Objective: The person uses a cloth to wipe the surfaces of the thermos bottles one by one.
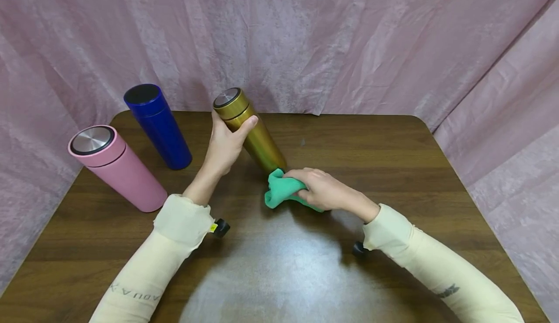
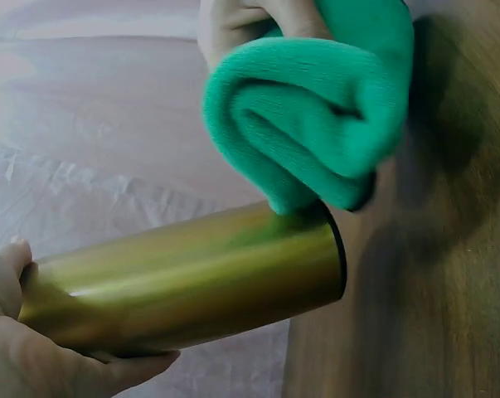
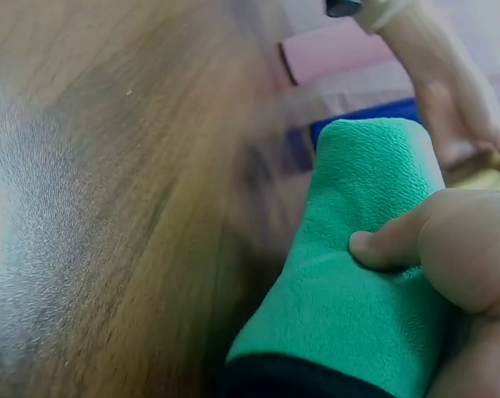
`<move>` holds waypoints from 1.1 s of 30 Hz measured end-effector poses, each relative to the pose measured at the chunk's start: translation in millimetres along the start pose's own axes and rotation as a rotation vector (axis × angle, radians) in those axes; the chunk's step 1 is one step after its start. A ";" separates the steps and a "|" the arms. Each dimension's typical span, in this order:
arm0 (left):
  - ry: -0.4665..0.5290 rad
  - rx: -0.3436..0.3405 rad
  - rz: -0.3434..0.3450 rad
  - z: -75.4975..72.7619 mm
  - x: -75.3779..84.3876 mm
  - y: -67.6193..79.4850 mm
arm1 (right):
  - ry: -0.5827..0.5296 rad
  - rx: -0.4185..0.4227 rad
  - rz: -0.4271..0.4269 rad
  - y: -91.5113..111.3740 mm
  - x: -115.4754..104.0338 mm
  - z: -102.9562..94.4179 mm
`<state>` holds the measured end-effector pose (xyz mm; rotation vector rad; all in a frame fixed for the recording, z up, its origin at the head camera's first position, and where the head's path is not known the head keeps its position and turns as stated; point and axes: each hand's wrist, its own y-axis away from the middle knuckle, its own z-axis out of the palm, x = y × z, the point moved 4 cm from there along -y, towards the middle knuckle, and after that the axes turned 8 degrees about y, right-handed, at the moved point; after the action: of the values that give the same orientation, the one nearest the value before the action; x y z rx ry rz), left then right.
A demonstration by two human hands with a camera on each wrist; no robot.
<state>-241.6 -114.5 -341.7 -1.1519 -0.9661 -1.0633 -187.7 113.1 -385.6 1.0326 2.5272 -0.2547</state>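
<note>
My left hand (image 1: 225, 143) grips a gold thermos bottle (image 1: 264, 144) near its silver-topped lid, fingers and thumb round the upper body. In the left wrist view the bottle's dark-edged base end faces the wooden table. My right hand (image 1: 320, 187) holds a folded green cloth (image 1: 281, 189), the thumb pressed into it in the right wrist view. One fold of the cloth (image 2: 308, 124) touches the gold bottle's side close to its base. Most of the right hand's fingers are hidden behind the cloth in the left wrist view.
On the left of the wooden table (image 1: 371, 148) stand a pink thermos (image 1: 131, 180) with a silver lid top and, behind it, a blue thermos (image 1: 163, 134) with a black top. Pink curtains (image 1: 279, 37) hang along the table's back and right side.
</note>
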 end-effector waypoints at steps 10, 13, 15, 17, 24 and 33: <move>0.164 0.120 0.033 -4.2 6.7 8.6 | -0.445 0.159 0.349 25.2 29.1 -12.2; 0.233 0.142 0.033 -3.5 7.1 11.1 | -0.628 0.208 0.448 30.9 32.3 -10.7; 0.285 0.152 0.033 -2.6 7.2 12.4 | -0.742 0.245 0.481 32.5 31.4 -8.2; 0.334 0.161 0.040 -1.3 7.8 13.5 | -0.842 0.280 0.496 32.8 28.2 -5.4; 0.485 0.153 0.009 1.1 7.2 18.6 | -1.103 0.408 0.465 26.6 11.5 5.2; 0.570 0.149 -0.036 3.7 7.0 24.3 | -1.156 0.518 0.466 25.8 13.5 3.8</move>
<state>-216.5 -109.8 -339.7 -0.6522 -0.6007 -1.2346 -177.2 138.8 -395.2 1.1315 1.1681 -1.0387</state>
